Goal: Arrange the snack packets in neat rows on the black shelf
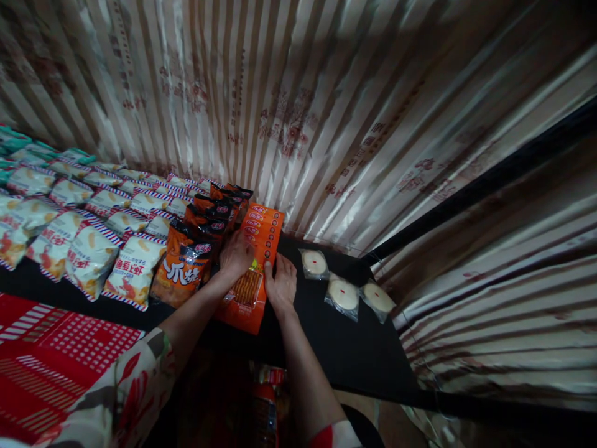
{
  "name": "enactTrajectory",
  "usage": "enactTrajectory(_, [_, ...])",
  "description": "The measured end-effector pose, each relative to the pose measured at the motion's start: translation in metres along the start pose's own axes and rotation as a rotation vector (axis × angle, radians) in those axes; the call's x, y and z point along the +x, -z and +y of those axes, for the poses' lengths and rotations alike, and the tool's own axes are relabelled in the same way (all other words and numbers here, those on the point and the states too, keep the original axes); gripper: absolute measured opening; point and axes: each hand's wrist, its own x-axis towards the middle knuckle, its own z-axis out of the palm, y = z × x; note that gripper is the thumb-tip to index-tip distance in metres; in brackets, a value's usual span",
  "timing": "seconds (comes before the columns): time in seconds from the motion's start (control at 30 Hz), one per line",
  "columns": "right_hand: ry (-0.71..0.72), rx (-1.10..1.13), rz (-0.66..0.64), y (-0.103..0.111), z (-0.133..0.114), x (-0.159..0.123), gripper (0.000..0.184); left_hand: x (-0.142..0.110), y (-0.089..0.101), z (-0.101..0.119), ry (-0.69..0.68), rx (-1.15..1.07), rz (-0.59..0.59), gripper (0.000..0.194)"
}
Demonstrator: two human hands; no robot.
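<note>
Orange snack packets with a clear window showing brown sticks overlap in a column on a black table. My left hand lies over their left side, its fingers bent and close together against the packets; the fingertips are partly hidden. At the right edge is my right hand, fingers stretched out and the thumb touching the front packet. Just left of my left hand stands a row of orange and black snack bags.
White and striped snack bags fill rows on the left, with green bags behind. Several round white items in clear wrap lie on the right. Pleated printed curtain backs the table; a dark bar slants across the right. Red patterned cloth is front left.
</note>
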Motion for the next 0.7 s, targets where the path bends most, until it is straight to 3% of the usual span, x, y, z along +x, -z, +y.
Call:
enactTrajectory(0.4, [0.013, 0.028, 0.039, -0.0024, 0.0015, -0.0008, 0.051, 0.0036, -0.0013, 0.0004, 0.027, 0.018, -0.042, 0.044])
enactTrajectory(0.7, [0.004, 0.015, 0.040, -0.0031, 0.0010, -0.0007, 0.050, 0.0082, -0.0001, 0.0017, 0.026, 0.011, -0.006, 0.037])
